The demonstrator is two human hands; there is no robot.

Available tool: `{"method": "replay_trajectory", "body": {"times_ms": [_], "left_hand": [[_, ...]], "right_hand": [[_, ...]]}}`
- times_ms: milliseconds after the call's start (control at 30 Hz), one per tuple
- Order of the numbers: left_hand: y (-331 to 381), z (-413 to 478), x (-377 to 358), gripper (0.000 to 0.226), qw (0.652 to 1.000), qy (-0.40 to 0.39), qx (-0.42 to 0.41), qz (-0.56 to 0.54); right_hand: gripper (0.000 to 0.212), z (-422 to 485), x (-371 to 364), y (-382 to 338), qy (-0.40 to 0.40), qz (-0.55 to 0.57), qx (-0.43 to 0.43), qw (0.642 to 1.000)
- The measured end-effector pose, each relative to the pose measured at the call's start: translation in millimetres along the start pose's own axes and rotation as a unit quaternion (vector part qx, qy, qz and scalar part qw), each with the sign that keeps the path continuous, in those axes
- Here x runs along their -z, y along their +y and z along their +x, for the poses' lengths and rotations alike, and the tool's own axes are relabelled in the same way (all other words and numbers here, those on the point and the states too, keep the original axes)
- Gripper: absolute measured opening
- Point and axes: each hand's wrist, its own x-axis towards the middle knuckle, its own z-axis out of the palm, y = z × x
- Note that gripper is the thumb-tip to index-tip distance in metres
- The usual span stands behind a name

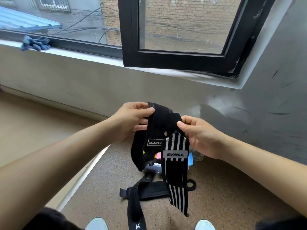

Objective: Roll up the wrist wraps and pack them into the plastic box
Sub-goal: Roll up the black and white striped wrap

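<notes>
My left hand [131, 120] pinches the top of a plain black wrist wrap [156, 128] bearing a white boxed label. My right hand [197, 135] grips a black wrap with grey stripes [177, 165], which hangs unrolled down to near the floor. Both wraps are held up at chest height, overlapping between my hands. Behind them on the floor sits the clear plastic box [196, 157], mostly hidden, with pink and yellow items showing inside. Further black wraps [149, 190] lie flat on the floor below, one running toward my feet.
I stand on a speckled brown floor in a corner. A white wall ledge [83, 53] runs beneath a black-framed window whose sash [174, 60] hangs open into the room. Blue gloves [35, 44] rest on the ledge. My light shoes [98, 224] show at the bottom.
</notes>
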Motion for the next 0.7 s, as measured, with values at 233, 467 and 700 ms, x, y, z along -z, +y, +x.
{"method": "replay_trajectory", "body": {"times_ms": [233, 467, 700], "left_hand": [[-2.1, -7.2, 0.5, 0.026, 0.997, -0.037, 0.047, 0.041], [-5.2, -7.8, -10.8, 0.025, 0.992, -0.047, 0.109, -0.051], [-6.2, -5.5, -13.4, 0.013, 0.996, -0.015, 0.059, -0.070]], "right_hand": [[0.015, -3.6, 0.0, -1.5, 0.010, -0.009, 0.012, 1.000], [0.016, -5.0, 5.1, -1.8, 0.013, -0.100, 0.074, 0.992], [0.008, -12.5, 7.9, -15.2, 0.126, -0.125, 0.140, 0.974]]}}
